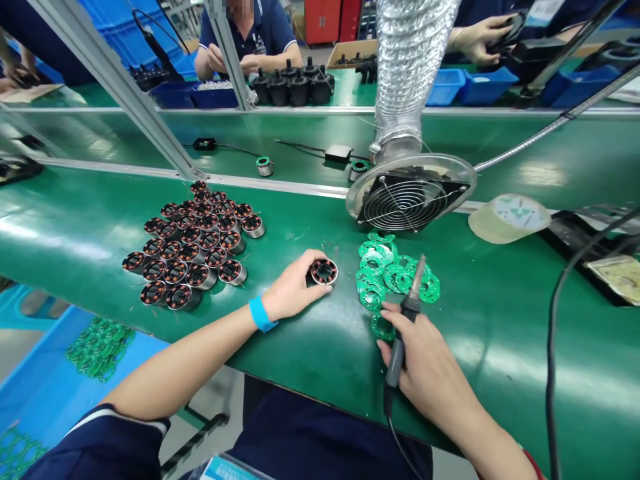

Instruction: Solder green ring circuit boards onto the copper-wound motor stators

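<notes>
My left hand (293, 287), with a blue band at its wrist, is closed around the side of a motor stator (325, 271) that stands on the green bench, its copper windings facing up. A soldering iron (396, 363) lies in my right hand (425, 353), its metal tip pointing up and away from me. The thumb and forefinger of that hand also pinch a green ring-shaped circuit board (382, 328). Just beyond it lies a loose heap of similar ring boards (376, 263). To the left, several stators (190, 235) stand grouped in rows.
A fume extractor hood (411, 197) on a foil duct overhangs the boards. Right of it are a tape roll (507, 219), a black tray (575, 250) and a hanging black cable (551, 353). Lower left, a blue bin (30, 373) holds more boards. Co-workers (250, 33) sit opposite.
</notes>
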Demonstrator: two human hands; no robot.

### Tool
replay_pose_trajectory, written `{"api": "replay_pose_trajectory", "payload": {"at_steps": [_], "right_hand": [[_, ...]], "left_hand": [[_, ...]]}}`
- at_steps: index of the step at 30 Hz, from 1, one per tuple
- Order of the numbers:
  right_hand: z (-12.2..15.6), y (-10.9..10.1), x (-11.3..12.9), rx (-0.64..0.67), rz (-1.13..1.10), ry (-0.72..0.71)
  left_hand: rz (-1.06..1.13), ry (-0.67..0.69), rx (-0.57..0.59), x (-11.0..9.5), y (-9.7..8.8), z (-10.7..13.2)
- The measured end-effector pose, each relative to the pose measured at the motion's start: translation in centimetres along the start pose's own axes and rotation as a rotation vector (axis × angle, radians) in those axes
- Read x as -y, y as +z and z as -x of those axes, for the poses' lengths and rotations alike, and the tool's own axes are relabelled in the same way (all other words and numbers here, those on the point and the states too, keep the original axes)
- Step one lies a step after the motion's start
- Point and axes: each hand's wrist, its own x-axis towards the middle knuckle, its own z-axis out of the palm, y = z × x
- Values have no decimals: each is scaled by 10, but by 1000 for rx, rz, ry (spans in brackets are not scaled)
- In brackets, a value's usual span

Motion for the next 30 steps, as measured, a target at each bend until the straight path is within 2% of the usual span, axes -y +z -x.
{"api": "replay_pose_trajectory", "payload": {"at_steps": [3,6,10,14,16,20,22,24,27,30], "right_hand": [[-3,5,-3,54,-29,42],[-9,8,0,34,6,141],[-13,0,13,-50,-275,216],[-11,-14,29,-136,-571,214],[-9,-21,36,-148,-722,248],[-5,-31,41,-128,-992,220],[-6,-31,39,-189,-961,247],[-9,-27,36,-240,-852,304],[-16,-20,34,-173,-745,288],[-18,-15,33,-145,-681,268]], "left_hand": [[316,-13,221,-6,-2,17],[552,-83,402,-14,0,30],[834,-118,469,-23,9,37],[1095,-252,478,-29,19,40],[1058,-301,441,-32,24,41],[734,-295,286,-36,29,42],[697,-300,304,-38,28,44],[736,-310,388,-41,26,46],[768,-290,476,-44,21,52],[744,-253,458,-42,14,58]]}}
